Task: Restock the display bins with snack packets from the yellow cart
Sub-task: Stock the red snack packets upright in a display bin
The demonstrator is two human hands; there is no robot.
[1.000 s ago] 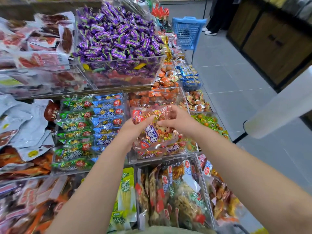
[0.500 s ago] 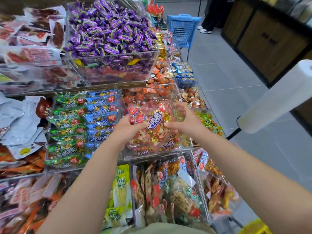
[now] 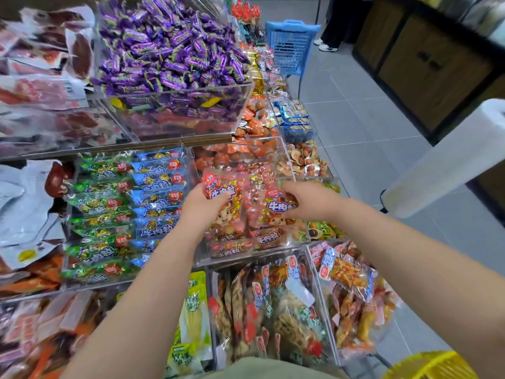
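1. Currently the restocking looks to be partway through, at the placing step. Both hands are over the clear acrylic display bin (image 3: 240, 248) in the middle row of the display shelf, and each one has stock in it.
2. The left hand (image 3: 198, 207) has its fingers curled under, and its thumb pressed on, a red, crinkly plastic snack packet (image 3: 218, 186). It holds the packet at the bin's left side, above the pile.
3. The right hand (image 3: 310, 201) pinches the right edge of a second red packet (image 3: 276, 207) between thumb and bent fingers. This packet lies just beside the 1st. I cannot tell whether either packet already rests its weight on the stock below.
4. Done, as far as the bin shows: several layers of the same red packets are stacked against its front wall, so it looks fairly full.
5. Left, by my judgement: lay these 2 packets flat, let go, then go back to the yellow plastic mesh cart (image 3: 431, 365). Only a corner of it shows at the lower right and its contents are hidden, so the remaining stock cannot be judged.
6. Neighbouring bins seem stocked. The rows of green and blue packets (image 3: 109, 214) to the left look full, and the heap of purple-wrapped sweets (image 3: 169, 50) above rises over its rim. Neither appears to need filling.
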